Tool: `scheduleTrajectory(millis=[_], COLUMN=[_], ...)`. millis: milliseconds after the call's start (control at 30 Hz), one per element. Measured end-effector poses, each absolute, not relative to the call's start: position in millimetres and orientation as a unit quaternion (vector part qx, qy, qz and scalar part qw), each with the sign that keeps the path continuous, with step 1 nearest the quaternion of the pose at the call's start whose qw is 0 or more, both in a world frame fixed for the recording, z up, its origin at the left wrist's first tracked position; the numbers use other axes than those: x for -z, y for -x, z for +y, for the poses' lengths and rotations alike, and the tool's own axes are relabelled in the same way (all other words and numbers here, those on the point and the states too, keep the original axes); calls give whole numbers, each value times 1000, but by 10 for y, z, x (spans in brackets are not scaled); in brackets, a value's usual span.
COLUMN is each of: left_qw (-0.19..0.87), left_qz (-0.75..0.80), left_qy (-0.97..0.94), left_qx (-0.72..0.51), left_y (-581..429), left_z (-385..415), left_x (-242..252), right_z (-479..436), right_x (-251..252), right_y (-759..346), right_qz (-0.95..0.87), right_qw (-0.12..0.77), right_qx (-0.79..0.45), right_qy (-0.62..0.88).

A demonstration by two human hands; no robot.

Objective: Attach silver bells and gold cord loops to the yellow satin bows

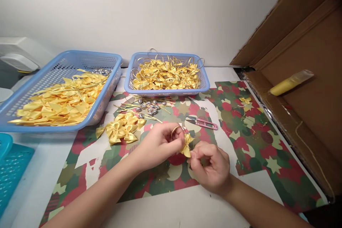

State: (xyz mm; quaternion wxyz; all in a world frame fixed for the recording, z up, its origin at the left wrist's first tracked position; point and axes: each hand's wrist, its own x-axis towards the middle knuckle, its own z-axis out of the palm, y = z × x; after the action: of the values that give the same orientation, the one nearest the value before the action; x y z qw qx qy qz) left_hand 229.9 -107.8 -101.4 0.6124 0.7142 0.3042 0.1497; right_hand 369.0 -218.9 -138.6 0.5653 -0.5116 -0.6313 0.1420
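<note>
A yellow satin ribbon bow (187, 146) with a thin gold loop (175, 128) is pinched in my left hand (167, 142), above the patterned paper. My right hand (210, 164) is closed in a pinch at the bow's lower right edge; what lies between its fingertips is too small to tell. Pink-handled thread snips (204, 123) rest just beyond my hands. To the left lies a small pile of yellow bows (121, 128). Behind it are several silver bells (152, 107) and thin gold ties (128, 105).
A blue basket (167, 93) at the back holds bows with gold loops. Another blue basket (93, 114) at left holds yellow ribbon bows. A teal basket (13, 174) sits at lower left. Cardboard (301, 42) with a yellow thread spool (287, 84) borders the right side.
</note>
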Motion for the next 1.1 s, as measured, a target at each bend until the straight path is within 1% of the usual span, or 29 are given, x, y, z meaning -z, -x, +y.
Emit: scheduleTrajectory(millis=[133, 400, 567, 667, 833, 933, 1000, 1033, 1100], left_qw=[654, 647, 611, 568, 474, 457, 480, 511, 608], left_qz=[318, 321, 323, 324, 314, 306, 332, 354, 388], left_qy=[-672, -676, -706, -738, -795, -801, -771, -739, -646], left_qx=[-143, -144, -156, -167, -210, -236, -253, -260, -251], left_y=[-2312, -2308, -2317, -2325, -2357, -2378, -2391, -2398, -2411], left_z=[-1079, -1104, -1135, -1163, -1216, -1265, -1309, -1331, -1371], left_x=[1038, 1082, 1054, 1011, 981, 1011, 1038, 1051, 1070], right_z=[-2197, -2189, -2191, -2192, -2189, -2179, -2168, -2162, -2152], right_x=[1373, 1383, 1393, 1389, 1389, 1395, 1401, 1404, 1409], right_y=[-3690, -3675, -3682, -3683, -3680, -3680, -3680, -3681, -3682], right_qz=[-627, -617, -614, -606, -600, -601, -599, -596, -587], right_qw=[569, 572, 562, 562, 565, 561, 557, 554, 553], right_qx=[-134, -99, -125, -135, -129, -114, -93, -83, -68], right_qy=[515, 532, 540, 547, 551, 557, 568, 575, 587])
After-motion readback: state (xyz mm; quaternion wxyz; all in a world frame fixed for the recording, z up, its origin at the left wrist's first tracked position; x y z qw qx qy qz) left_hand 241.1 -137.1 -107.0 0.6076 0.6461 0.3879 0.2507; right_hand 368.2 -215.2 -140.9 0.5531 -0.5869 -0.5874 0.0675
